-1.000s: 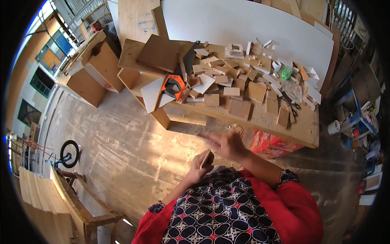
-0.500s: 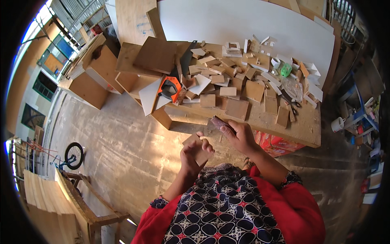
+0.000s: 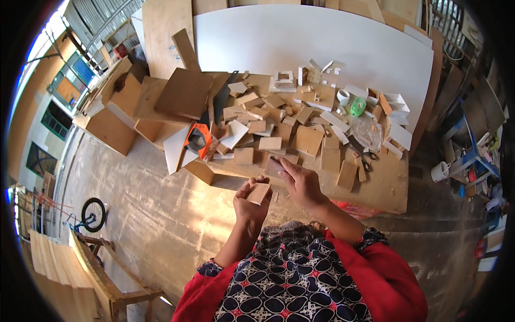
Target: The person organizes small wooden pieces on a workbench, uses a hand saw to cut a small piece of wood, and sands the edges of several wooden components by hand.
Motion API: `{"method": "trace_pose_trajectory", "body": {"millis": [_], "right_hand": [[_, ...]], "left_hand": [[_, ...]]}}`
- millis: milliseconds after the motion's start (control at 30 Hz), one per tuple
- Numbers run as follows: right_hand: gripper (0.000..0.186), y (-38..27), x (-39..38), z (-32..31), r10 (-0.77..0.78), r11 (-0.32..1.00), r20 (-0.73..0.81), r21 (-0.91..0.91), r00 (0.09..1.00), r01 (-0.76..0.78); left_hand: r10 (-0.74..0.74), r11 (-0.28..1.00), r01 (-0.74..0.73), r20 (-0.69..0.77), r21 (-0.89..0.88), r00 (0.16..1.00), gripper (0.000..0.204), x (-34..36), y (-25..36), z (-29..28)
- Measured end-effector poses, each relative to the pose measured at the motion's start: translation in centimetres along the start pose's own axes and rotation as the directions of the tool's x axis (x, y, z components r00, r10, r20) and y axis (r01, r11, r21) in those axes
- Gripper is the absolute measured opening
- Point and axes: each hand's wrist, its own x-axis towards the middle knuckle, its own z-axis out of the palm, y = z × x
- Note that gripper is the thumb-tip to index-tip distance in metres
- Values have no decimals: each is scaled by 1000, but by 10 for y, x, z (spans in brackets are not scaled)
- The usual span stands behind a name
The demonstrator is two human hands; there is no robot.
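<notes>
Two hands (left [image 3: 251,201], right [image 3: 301,184]) each pinch one wood piece [image 3: 259,193].

Matt raw wood block [image 3: 259,193]; wood workbench [image 3: 382,185]; rough concrete floor [image 3: 155,214].

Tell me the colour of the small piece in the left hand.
Light tan, like bare wood: the small piece in the left hand, head view.

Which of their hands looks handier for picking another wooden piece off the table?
Probably the right. The right hand already reaches over the table edge beside the loose wood pieces, though it seems to pinch something small. The left hand holds a small wooden block.
</notes>
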Motion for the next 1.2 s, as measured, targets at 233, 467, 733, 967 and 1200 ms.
{"method": "trace_pose_trajectory", "body": {"millis": [233,467,733,967,1200], "right_hand": [[36,31,-7,-29,-127,991,33,51,991,126],[48,43,-13,-79,-211,976,150,84,966,200],[52,54,-8,-109,-329,944,134,67,935,323],[47,96,-12,-102,-60,990,148,-119,987,78],[41,90,-20,-90,86,987,238,-151,968,-51]], "left_hand": [[113,972,-114,14,203,993,21,27,-49,12],[221,904,-223,47,366,974,21,54,-106,8],[-26,997,29,-41,77,999,21,48,-129,51],[-63,991,35,216,131,974,19,55,-118,31],[-152,968,111,174,224,973,20,74,-104,43]]}}
